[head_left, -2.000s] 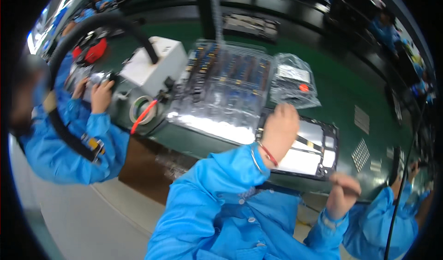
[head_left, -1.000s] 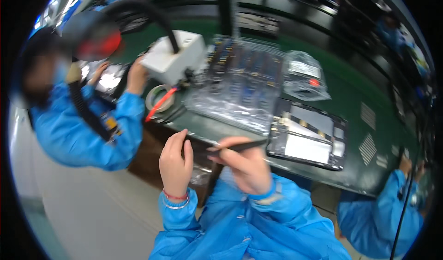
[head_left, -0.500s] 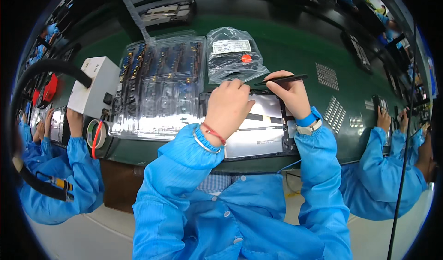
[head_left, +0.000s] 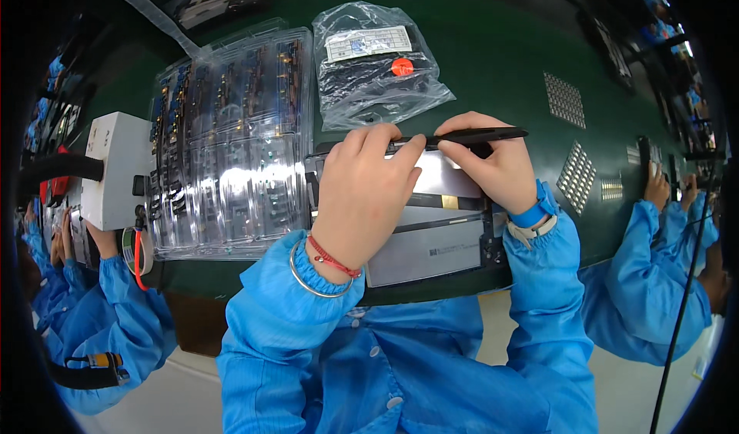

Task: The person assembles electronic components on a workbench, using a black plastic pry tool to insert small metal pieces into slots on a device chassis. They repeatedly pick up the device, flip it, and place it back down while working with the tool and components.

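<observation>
Seen from above, a person in blue sleeves works with both bare hands over an opened flat device (head_left: 431, 257), tablet-shaped, with a dark frame and silver panels. It lies flat on a green bench (head_left: 493, 56), directly in front of the person, its long axis running roughly left to right, tilted slightly.

The left hand (head_left: 369, 184) reaches over the device's left half and hides much of it. Its fingers bend toward the far long edge; whether they pinch anything there cannot be told. The right hand (head_left: 493, 160) comes in over the far right part of the device, thumb and fingers closed on a slim black tool (head_left: 489, 134), tweezer- or pen-like. The tool lies nearly parallel to that far edge, its working end pointing left toward the left fingertips. The two hands are near each other there, the left covering more of the device; whether the tool's tip touches it is hidden.

Just left of the device is a clear plastic tray (head_left: 231, 184) of narrow circuit parts. Beyond the far edge lies a clear bag (head_left: 377, 68) with a white label and an orange-red dot. To the right, well apart from the tray, is a sheet of small silvery pieces (head_left: 576, 177). A white box (head_left: 115, 172) stands at the tray's left.
</observation>
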`<state>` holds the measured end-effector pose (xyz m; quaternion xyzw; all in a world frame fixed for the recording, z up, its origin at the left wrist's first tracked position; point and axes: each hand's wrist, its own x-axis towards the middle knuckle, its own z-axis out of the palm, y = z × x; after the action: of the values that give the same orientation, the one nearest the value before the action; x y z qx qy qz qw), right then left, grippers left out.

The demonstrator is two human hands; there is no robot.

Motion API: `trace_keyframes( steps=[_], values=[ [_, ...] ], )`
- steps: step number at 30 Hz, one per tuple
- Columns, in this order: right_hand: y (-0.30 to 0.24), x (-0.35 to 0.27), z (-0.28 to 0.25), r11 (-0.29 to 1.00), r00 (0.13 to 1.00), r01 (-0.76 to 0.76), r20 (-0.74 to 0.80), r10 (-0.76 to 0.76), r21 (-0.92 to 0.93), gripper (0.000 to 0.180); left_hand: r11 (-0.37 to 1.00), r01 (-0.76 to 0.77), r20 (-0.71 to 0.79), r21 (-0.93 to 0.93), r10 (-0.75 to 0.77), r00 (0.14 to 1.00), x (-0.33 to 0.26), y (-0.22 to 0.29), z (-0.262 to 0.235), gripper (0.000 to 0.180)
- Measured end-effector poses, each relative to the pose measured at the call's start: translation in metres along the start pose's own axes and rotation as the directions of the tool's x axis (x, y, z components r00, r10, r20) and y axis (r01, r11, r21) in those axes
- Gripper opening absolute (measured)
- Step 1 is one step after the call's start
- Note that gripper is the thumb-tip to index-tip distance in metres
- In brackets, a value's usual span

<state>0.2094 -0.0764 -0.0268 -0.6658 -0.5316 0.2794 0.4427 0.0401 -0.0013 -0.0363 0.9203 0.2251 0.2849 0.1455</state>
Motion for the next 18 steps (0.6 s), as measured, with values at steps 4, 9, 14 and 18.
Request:
trace_keyframes(
  steps=[4,9,14,18],
  values=[
    [0.0033,-0.0017,-0.0003,0.999,1.000,0.014,-0.016,-0.014,0.046,0.016,1.000,0.013,0.015,0.018,-0.014,1.000,0.0000,0.0017,-0.0009,0.033],
    [0.0048,-0.0033,-0.0024,0.999,0.999,0.034,0.019,-0.034,0.004,0.014,0.997,0.073,0.004,-0.023,-0.073,0.997,-0.0017,0.0015,-0.0014,0.044],
    [0.0049,-0.0019,-0.0002,0.999,1.000,-0.010,0.006,0.010,0.036,0.015,0.996,0.082,0.007,-0.031,-0.082,0.997,-0.0029,0.0010,-0.0012,0.048],
    [0.0009,-0.0019,-0.0011,1.000,1.000,0.023,0.002,-0.023,0.003,0.016,0.998,0.063,0.006,-0.026,-0.063,0.998,-0.0023,0.0013,-0.0003,0.048]
  ],
)
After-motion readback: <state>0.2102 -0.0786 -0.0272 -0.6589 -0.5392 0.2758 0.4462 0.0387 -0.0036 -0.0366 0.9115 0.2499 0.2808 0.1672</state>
